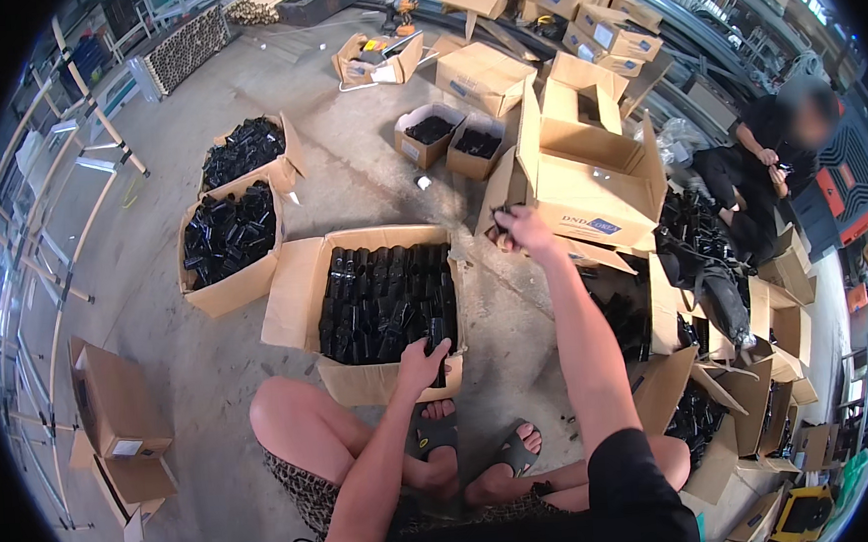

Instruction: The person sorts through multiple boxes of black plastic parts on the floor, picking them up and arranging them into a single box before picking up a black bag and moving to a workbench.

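Observation:
In front of me an open cardboard box point(340, 384) is packed with rows of glossy black plastic parts point(381, 294). At its near right corner my left hand point(424, 366) is closed around one of these black parts, partly hidden by the fingers. My right hand point(523, 230) reaches out to the right of the box, over the floor beside a large open carton point(588, 187). Its fingers are curled together round a small dark piece, whose exact shape I cannot make out.
Two boxes of loose black parts point(231, 234) stand at the left, two small cartons point(425, 150) farther ahead. Several opened boxes point(750, 401) crowd the right, where another person point(755, 152) sits. A metal frame point(86, 103) rises at far left. Folded cartons point(129, 409) lie near left.

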The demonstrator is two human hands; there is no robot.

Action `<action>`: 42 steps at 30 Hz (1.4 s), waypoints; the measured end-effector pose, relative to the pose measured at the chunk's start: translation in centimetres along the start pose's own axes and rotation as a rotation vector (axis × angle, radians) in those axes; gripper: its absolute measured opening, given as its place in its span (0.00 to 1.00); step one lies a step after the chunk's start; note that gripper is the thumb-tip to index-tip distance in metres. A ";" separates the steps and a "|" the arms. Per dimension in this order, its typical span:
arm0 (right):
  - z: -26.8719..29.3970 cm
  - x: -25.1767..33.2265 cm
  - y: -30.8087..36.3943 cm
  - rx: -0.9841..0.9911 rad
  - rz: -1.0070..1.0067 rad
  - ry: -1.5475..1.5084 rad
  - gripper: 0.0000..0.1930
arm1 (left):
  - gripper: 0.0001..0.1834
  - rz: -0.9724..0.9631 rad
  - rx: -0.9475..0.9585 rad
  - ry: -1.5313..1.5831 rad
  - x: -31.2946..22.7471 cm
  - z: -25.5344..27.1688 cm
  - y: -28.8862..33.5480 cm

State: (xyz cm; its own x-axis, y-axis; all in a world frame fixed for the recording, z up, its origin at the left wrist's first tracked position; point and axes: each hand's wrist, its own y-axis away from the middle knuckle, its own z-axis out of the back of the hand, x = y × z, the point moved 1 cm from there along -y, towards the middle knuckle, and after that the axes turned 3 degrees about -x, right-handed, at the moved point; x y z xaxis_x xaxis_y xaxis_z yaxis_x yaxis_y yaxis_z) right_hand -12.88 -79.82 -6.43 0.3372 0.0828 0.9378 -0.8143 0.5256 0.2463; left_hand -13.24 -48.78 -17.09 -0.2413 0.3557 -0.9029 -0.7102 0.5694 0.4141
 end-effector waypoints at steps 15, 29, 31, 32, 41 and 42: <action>-1.5 -8.0 -11.0 -0.672 -0.137 -0.255 0.29 | 0.12 -0.018 -0.255 -0.070 -2.6 9.1 -6.6; 5.9 -9.3 8.9 0.020 0.073 1.044 0.15 | 0.33 -0.516 0.176 -0.737 -4.0 -1.1 -18.1; 6.6 -8.3 12.4 0.439 -0.087 1.381 0.16 | 0.34 -0.511 0.202 -0.788 -5.1 -0.7 -15.9; 6.1 -6.9 13.7 0.638 -0.195 1.447 0.18 | 0.34 -0.610 0.201 -0.685 -4.9 1.6 -15.8; 11.4 -0.9 26.1 0.333 -0.018 1.207 0.21 | 0.28 -0.108 -0.221 -1.230 -1.8 6.6 -7.7; 12.2 -1.0 27.7 0.286 0.042 1.125 0.21 | 0.25 -0.110 -0.223 -1.277 -1.8 5.8 -7.4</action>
State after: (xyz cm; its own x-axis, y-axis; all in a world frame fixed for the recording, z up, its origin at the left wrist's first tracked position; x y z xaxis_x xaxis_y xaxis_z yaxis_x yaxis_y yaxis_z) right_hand -41.53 -75.65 2.46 0.4200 0.8766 0.2349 -0.8634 0.3062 0.4011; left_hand -3.73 -49.37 -17.88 0.5332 0.8355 -0.1327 -0.8098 0.5494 0.2057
